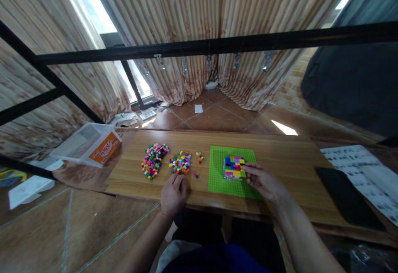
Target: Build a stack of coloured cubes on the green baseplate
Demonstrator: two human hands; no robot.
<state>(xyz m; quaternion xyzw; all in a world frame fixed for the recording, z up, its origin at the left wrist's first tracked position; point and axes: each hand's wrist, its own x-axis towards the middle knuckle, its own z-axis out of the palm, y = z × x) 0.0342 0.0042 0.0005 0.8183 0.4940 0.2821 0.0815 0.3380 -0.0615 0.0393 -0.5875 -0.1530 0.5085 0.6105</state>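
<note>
A block built of multicoloured toy bricks (234,167) stands on a green studded baseplate (216,173). At its upper right edge my right hand (259,178) is closed in a pinch, with a small dark toy brick at the fingertips. My left hand (174,194) rests at the near edge of a small pile of mixed bricks (180,162). Its fingers are curled together, and whatever they may hold is hidden. Several loose bricks (200,157) lie between that pile and the baseplate.
A larger brick pile (154,161) lies on the wooden table (286,161) at the left. Beyond the table's left end stands a clear plastic box (90,140) with an orange label. At the right are a black pad (348,198) and printed sheets (357,165). A black bar (199,48) crosses behind.
</note>
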